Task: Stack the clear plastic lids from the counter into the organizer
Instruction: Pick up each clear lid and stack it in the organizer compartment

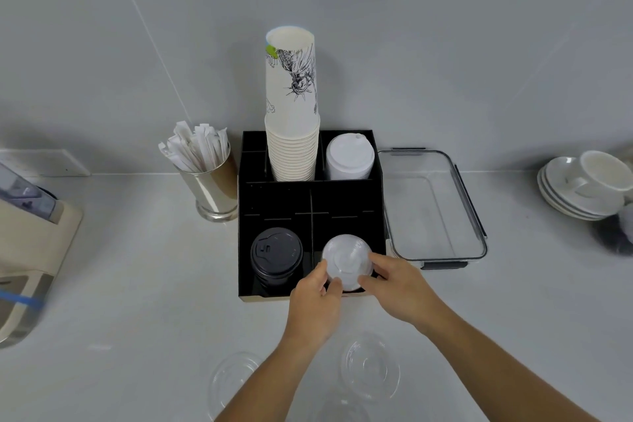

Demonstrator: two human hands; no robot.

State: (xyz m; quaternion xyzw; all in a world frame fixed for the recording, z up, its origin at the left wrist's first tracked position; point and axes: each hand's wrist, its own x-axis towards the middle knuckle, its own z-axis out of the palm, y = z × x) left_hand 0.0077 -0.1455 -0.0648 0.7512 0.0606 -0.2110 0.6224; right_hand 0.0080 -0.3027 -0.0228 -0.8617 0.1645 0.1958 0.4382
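A black organizer [274,202] stands against the wall on the pale counter. In its front right compartment sits a stack of clear plastic lids [346,259]. My left hand [313,298] grips the stack's near left side and my right hand [397,284] grips its right side. Loose clear lids lie on the counter near me: one at the left [230,378], one at the right [370,367], and a third [342,411] partly seen between my forearms.
The organizer also holds black lids [275,252] front left, a tall stack of paper cups [292,120] and white lids [349,156] at the back. A metal cup of wrapped straws [209,178] stands left, a clear container [435,209] right, saucers with a cup [585,185] far right, a machine [24,236] far left.
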